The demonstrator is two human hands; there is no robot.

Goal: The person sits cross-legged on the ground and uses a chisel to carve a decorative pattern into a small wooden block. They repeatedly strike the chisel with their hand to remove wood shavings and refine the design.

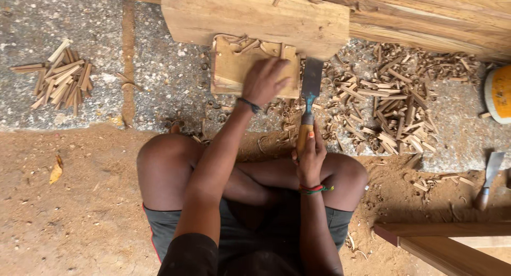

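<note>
I sit cross-legged on the ground. My left hand rests palm-down on a small flat wooden board that lies against a thick wooden block. My right hand grips the wooden handle of a broad flat chisel; its steel blade points away from me, with the edge at the right end of the small board under the block. Curled shavings lie around the board.
A heap of split wood offcuts lies to the right, and a smaller pile of wood sticks to the far left. A second chisel lies at the right edge. Long planks run along the top; another plank sits lower right. A yellow container shows at right.
</note>
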